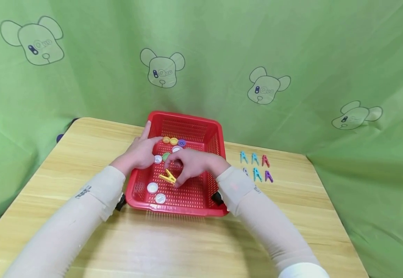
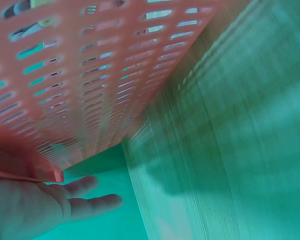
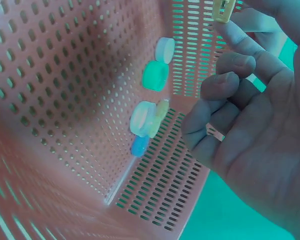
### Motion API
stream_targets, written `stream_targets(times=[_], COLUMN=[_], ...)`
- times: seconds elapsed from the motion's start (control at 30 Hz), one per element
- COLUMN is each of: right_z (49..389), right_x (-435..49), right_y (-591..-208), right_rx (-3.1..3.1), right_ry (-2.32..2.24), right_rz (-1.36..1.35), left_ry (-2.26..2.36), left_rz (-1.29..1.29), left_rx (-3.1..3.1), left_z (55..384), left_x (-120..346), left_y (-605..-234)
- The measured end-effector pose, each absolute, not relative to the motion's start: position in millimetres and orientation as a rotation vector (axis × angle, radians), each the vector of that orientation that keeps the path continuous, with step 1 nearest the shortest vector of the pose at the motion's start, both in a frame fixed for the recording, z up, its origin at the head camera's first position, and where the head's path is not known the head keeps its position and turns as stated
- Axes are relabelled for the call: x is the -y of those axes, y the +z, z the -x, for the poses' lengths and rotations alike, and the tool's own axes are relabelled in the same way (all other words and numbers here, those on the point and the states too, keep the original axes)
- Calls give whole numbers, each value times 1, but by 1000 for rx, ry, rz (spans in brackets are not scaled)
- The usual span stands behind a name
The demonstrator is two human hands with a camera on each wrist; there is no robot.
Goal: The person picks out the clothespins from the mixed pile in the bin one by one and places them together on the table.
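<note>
Over red basket (image 1: 187, 119): right hand (image 1: 192, 164) pinches yellow clothespin (image 1: 168, 177) by one end between fingertips; peg's long axis runs diagonally, free end pointing toward basket's left wall. Left hand (image 1: 139, 152), fingers relaxed, rests on left rim. Bottle caps (image 1: 173, 141) lie beyond; six clothespins (image 1: 256, 166) on wooden table (image 1: 83, 154), right.

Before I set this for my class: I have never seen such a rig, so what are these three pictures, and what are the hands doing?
No machine here: a person works with bare hands, wearing three cameras. The head view looks down on a wooden table; the other two views come from the wrists.

A red perforated basket stands on the table, holding coloured bottle caps. Six small clothespins lie on the table to its right.

The left hand rests on the basket's left rim. The right hand, inside the basket, pinches a yellow clothespin. The right wrist view shows it at the fingertips.
</note>
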State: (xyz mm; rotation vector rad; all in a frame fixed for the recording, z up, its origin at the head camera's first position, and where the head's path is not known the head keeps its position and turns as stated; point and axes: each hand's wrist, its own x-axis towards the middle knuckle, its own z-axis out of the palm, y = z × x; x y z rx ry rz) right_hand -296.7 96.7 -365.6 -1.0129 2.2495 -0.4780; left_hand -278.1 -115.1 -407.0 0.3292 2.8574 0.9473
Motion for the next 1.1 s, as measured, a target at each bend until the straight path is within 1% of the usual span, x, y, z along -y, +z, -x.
stream_targets(times=[0.37,0.77,0.93,1.1], right_z=[295,296,299,298], right_x=[-109,-125,-135,-149], right_y=[-347,-337,-337,-336], right_rx=[-2339,-2375,-2405,-2432], right_ry=[-454,-519,-498,-483], right_rz=[1015,962,995,973], left_ry=[934,948,950,940], left_rz=[-308,-294,-286,-288], left_rx=[-2838,-2836,-2835,-2831], left_z=[280,279,278,278], left_x=[115,114,114,113], left_y=[-406,-405,-406,-406])
